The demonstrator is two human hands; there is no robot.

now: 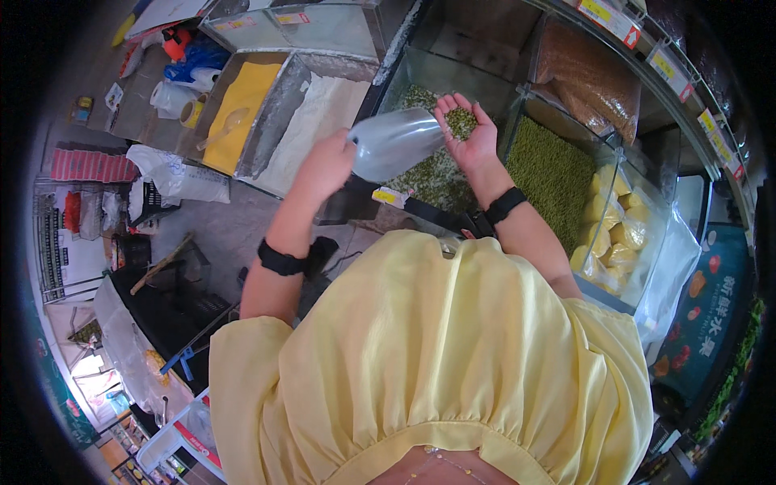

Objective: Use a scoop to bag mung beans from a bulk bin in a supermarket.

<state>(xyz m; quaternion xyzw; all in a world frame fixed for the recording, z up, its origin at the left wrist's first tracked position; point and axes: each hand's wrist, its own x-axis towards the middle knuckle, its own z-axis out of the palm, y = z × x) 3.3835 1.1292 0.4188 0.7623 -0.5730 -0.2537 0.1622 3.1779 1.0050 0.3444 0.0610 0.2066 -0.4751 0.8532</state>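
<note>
My left hand is closed around the handle end of a clear plastic scoop, whose wide mouth points at my other hand. Palm up and fingers slightly curled, my right hand cups a small heap of green and whitish grains. Both are above a glass bin holding mixed green and white grains. The scoop's mouth is beside the right palm; whether they touch I cannot tell. Black bands circle both wrists.
Left of that bin are bins of white powder and yellow meal, the latter with a small scoop. At right stand green beans, bagged yellow items and a bag of brown grain. Glass dividers separate the bins.
</note>
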